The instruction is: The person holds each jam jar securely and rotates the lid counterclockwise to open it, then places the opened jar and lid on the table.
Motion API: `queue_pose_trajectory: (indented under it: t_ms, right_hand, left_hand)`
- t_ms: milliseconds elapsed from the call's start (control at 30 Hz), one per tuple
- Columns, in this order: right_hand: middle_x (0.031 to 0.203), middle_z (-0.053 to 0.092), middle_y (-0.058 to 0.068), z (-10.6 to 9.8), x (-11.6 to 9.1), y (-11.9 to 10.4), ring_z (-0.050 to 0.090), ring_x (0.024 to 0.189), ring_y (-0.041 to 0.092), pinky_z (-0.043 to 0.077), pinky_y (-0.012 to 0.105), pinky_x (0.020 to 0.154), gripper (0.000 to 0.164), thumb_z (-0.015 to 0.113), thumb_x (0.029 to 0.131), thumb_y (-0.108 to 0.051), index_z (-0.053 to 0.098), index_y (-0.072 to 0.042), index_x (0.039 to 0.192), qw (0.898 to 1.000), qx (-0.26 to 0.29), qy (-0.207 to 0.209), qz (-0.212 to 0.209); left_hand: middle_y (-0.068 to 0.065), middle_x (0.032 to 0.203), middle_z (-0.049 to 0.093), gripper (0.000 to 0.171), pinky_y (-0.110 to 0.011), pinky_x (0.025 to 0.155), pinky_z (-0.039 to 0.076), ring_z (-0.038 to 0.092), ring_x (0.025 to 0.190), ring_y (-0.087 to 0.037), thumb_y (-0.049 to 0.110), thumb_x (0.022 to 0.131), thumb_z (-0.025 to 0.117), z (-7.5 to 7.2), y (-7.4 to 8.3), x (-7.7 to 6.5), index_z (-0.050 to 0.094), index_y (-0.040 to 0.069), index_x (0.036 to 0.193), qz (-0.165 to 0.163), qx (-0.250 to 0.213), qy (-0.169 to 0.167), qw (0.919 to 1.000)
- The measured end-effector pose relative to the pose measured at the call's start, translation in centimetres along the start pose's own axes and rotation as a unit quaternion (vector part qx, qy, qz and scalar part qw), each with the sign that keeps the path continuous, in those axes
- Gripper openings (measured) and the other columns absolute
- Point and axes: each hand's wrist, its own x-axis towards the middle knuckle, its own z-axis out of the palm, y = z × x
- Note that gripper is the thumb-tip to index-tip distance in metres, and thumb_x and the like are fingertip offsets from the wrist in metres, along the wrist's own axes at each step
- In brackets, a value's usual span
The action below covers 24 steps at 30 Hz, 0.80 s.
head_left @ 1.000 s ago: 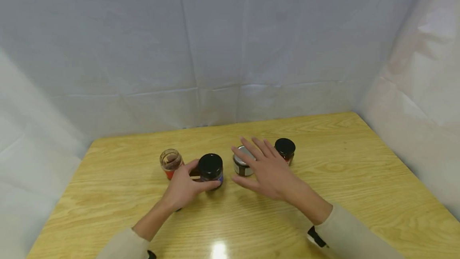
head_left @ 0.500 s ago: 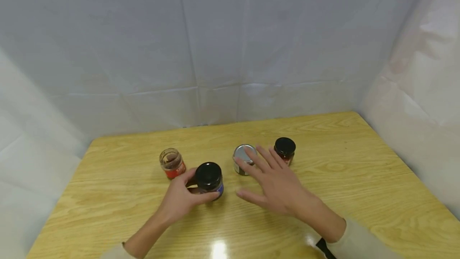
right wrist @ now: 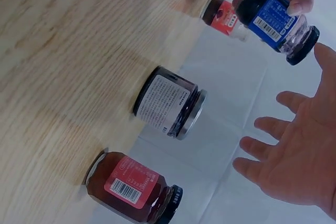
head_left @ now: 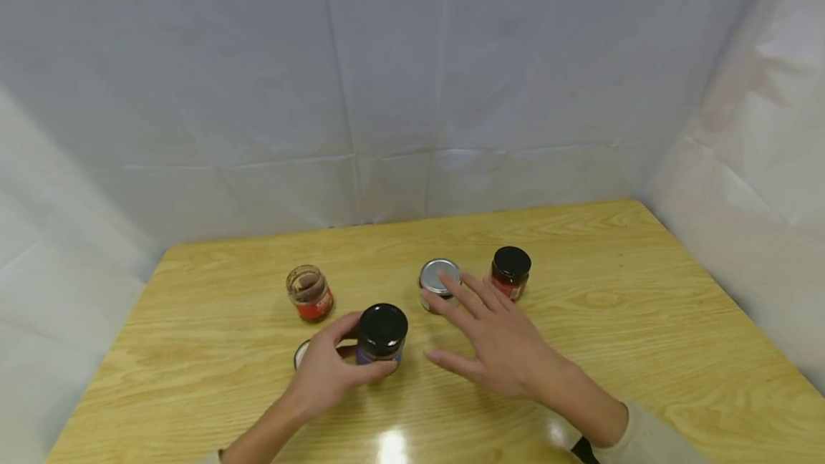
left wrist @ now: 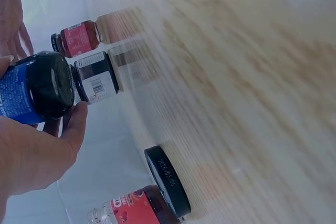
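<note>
My left hand [head_left: 325, 371] grips a jar with a blue label and black lid [head_left: 383, 331] around its side. In the right wrist view that blue-labelled jar [right wrist: 273, 19] is upright, its lid on, raised off the table. My right hand [head_left: 509, 342] hovers to its right, fingers spread, holding nothing. Just beyond the right fingertips stands a silver-lidded jar [head_left: 441, 276] with a pale label. A red-labelled jar with a black lid [head_left: 511, 271] is behind the right hand, partly covered by it.
An uncovered red-labelled jar [head_left: 311, 296] stands at the left, dark remains inside. A loose black lid [left wrist: 168, 181] lies near it, mostly behind the left hand in the head view. White sheeting [head_left: 387, 92] hangs behind the wooden table [head_left: 580, 235].
My left hand has drawn the blue-labelled jar nearer to me. The right hand has pulled back and slightly right, uncovering more of the silver-lidded jar. The loose lid has come into view.
</note>
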Motion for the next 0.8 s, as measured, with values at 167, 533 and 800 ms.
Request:
queue_pose_trajectory:
  t_ms: [167,533,800]
  right_hand:
    - [0.157,0.020,-0.001,-0.2,0.0,-0.3,0.021,0.141,0.025,0.028,0.049,0.107,0.064,0.035,0.095,-0.063,0.019,-0.038,0.152,0.998,0.057,-0.016,0.014]
    - [0.155,0.026,-0.004,-0.9,0.2,-1.3,0.029,0.137,0.016,0.033,0.048,0.103,0.060,0.036,0.096,-0.061,0.023,-0.040,0.150,0.991,0.127,-0.013,0.043]
    - [0.152,0.031,-0.007,-1.5,0.5,-1.9,0.033,0.134,0.014,0.035,0.043,0.103,0.063,0.038,0.095,-0.062,0.033,-0.031,0.149,0.989,0.141,-0.017,0.039]
  left_hand:
    - [-0.005,0.107,0.060,0.059,-0.030,0.083,0.051,0.055,0.101,-0.022,0.016,0.067,0.088,0.1,-0.1,0.0,0.063,0.013,0.120,0.017,-0.006,0.009,0.9998]
    - [-0.002,0.108,0.064,0.059,-0.029,0.084,0.050,0.061,0.097,-0.016,0.022,0.070,0.086,0.2,0.5,-0.3,0.061,0.016,0.123,0.028,0.016,-0.009,0.9994]
    - [0.002,0.107,0.065,0.057,-0.032,0.081,0.050,0.060,0.094,-0.014,0.027,0.068,0.086,0.4,0.9,-0.6,0.064,0.021,0.120,0.030,0.070,0.000,0.9971]
